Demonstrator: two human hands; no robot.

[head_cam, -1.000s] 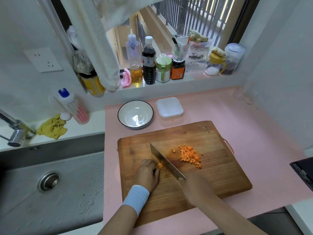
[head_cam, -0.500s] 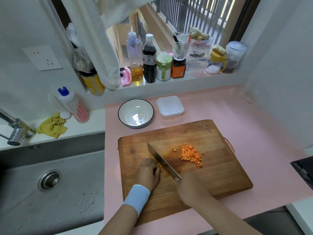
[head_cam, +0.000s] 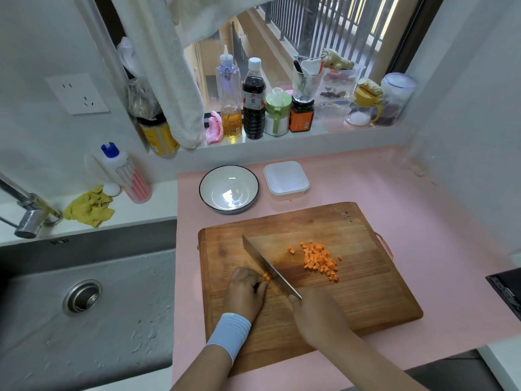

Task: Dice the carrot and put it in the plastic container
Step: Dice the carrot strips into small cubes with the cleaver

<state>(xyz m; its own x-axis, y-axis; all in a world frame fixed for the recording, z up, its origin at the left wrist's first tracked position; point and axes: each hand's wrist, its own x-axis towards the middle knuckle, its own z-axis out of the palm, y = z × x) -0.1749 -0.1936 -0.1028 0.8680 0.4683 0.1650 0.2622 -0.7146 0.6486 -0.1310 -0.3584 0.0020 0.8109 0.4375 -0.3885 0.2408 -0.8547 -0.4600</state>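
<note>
1. The left hand (head_cam: 248, 292), low in the centre of the frame, is curled down on a short carrot stub (head_cam: 266, 276). Only an orange tip is seen past the fingertips.
2. The right hand (head_cam: 313, 314), just right of it, is closed round the handle of the knife (head_cam: 267, 266). The handle itself is hidden under the hand. The blade runs up and to the left across the cutting board (head_cam: 366, 300), close against the stub.
3. Over the last second the blade has been kept at the same slant beside the left fingertips, and the stub has been covered and shown again as the cuts go on. The two hands have stayed close together.
4. The diced carrot (head_cam: 320, 259) lies in a loose heap right of the blade, at the middle of the board. It looks unchanged in size, so little has been added lately.
5. The plastic container (head_cam: 286, 180) stands on the pink desk (head_cam: 423, 221) above the board, beside a bowl (head_cam: 228, 189). No carrot is seen inside it.
6. Dicing is judged to be nearly finished, since only a small stub is left. The transfer to the container has not yet been started.
</note>
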